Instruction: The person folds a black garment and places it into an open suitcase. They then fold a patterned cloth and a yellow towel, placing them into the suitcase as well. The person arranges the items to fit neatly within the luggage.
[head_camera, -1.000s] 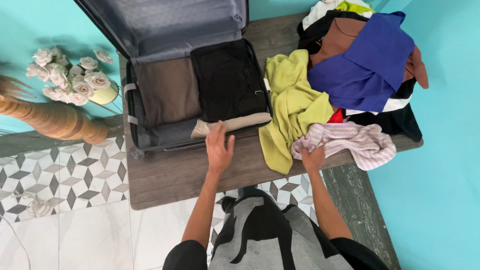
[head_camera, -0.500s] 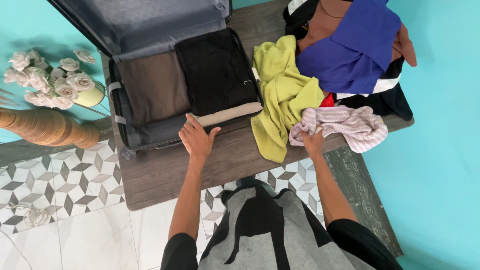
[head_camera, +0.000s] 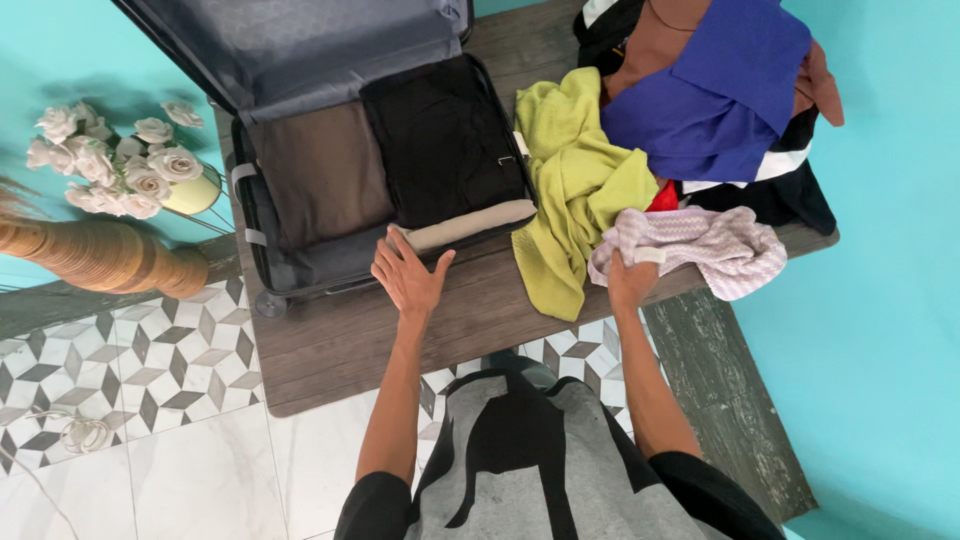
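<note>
An open grey suitcase (head_camera: 262, 240) lies on a dark wooden table (head_camera: 340, 345), packed with a folded brown garment (head_camera: 320, 170), a folded black garment (head_camera: 445, 140) and a rolled beige cloth (head_camera: 470, 224) along its near edge. My left hand (head_camera: 408, 274) rests flat, fingers spread, at the left end of the beige roll on the suitcase's near rim. My right hand (head_camera: 630, 283) grips the near edge of a pink-and-white zigzag garment (head_camera: 710, 245) at the table's front edge.
A yellow-green garment (head_camera: 575, 190) hangs over the table edge between my hands. Behind it is a heap of clothes topped by a blue one (head_camera: 715, 95). White roses in a pot (head_camera: 125, 165) and a woven vase (head_camera: 100, 255) stand left, by turquoise walls.
My left hand slid left along the beige roll to its end and flattened there. My right hand kept its grip on the zigzag garment and lifted its edge slightly.
</note>
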